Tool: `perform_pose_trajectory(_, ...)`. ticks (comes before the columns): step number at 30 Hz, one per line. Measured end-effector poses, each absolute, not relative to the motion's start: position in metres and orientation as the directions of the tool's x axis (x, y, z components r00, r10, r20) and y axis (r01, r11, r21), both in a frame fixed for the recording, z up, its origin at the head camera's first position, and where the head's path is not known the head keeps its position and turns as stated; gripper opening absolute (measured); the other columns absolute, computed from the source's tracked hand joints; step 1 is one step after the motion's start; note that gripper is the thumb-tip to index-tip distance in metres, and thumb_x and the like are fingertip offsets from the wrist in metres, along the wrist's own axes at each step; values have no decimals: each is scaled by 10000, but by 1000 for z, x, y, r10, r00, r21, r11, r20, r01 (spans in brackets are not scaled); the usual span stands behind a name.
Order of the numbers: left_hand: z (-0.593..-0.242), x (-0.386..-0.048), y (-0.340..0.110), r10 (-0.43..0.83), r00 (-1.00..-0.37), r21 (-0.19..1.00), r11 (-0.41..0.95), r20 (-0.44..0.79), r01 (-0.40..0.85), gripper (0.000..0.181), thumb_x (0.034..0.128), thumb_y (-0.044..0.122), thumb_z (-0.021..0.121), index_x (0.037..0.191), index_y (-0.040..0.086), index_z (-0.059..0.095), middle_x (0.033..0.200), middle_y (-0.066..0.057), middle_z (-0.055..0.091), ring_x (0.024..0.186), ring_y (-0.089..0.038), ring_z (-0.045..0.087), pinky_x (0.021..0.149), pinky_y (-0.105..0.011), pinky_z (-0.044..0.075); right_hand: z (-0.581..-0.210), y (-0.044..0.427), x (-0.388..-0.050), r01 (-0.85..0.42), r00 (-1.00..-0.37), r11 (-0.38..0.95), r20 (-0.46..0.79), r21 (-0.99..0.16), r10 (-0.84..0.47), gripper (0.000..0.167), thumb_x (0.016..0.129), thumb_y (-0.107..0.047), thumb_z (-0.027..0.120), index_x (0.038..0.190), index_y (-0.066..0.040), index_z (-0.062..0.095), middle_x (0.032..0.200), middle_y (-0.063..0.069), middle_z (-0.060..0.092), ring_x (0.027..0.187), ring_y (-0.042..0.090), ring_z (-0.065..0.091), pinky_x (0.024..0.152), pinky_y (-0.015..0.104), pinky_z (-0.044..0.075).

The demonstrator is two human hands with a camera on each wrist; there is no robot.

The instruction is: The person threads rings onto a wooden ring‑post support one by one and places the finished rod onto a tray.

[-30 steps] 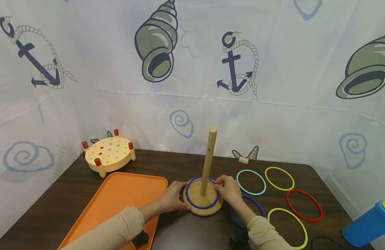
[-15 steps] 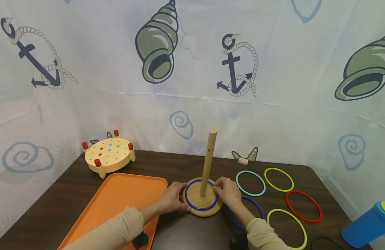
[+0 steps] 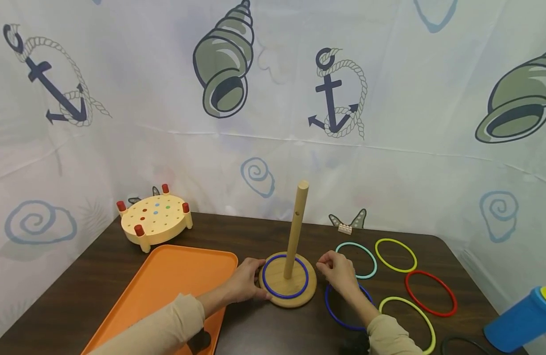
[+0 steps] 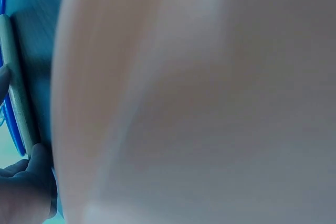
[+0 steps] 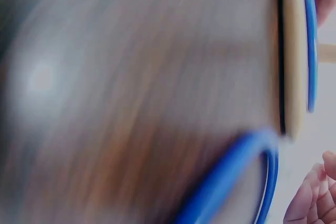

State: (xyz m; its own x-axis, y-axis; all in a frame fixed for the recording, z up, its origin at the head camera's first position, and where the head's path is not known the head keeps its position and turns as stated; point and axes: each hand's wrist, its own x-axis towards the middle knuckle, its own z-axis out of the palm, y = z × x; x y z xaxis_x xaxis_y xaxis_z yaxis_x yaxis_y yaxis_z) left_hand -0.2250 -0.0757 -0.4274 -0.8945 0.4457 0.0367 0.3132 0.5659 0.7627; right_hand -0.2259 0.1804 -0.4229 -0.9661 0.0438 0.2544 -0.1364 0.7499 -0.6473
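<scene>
Since the earlier frames the right hand [image 3: 339, 272] has drawn off the wooden base [image 3: 275, 275], where its fingertips were at the blue ring [image 3: 286, 298]; it now hangs just right of the base, fingers loosely curled and holding nothing, above the second blue ring [image 3: 326, 299]. The first blue ring lies flat on the base, around the upright wooden peg [image 3: 296, 227], which leans slightly to the right in the head view. The left hand [image 3: 244, 282] has stayed at the base's left edge, gripping it between thumb and fingers (the left wrist view is mostly filled by a pale blur, but thumb and fingers show at the rim). Right of the base, a turquoise ring [image 3: 375, 265], two yellow rings [image 3: 390, 240] and a red ring [image 3: 420, 271] lie on the dark table [image 3: 246, 328]. An orange tray [image 3: 184, 271] sits left of the base, partly under the left forearm.
</scene>
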Motion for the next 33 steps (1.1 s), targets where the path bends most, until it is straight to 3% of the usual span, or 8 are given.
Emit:
perform_pose_trajectory(7,-428,-225,-76,440,-897,771,560,35,305,831,639,117,865,1305,-143,440,1221,-243,448,1090,-333,513,888,-415,511,-415,225,-216,-122,-963,776,264,-619,60,56,791,-54,720,794,-63,665,651,-7,619,539,70,484,497,209,393)
perform_pose_trajectory(14,-427,-225,-75,438,-898,779,552,33,297,833,640,106,864,1306,-149,433,1230,-252,440,1095,-342,515,881,-405,517,-414,252,-204,-119,-972,820,234,-560,19,89,769,-41,733,832,-48,670,747,-3,637,695,125,580,613,254,472)
perform_pose_trajectory(33,-428,-226,-75,446,-895,792,538,22,287,836,642,102,862,1312,-144,427,1232,-248,433,1088,-346,531,883,-404,518,-423,260,-201,-91,-985,854,171,-512,-2,118,723,-4,739,792,-44,652,703,-14,621,660,124,547,590,288,446)
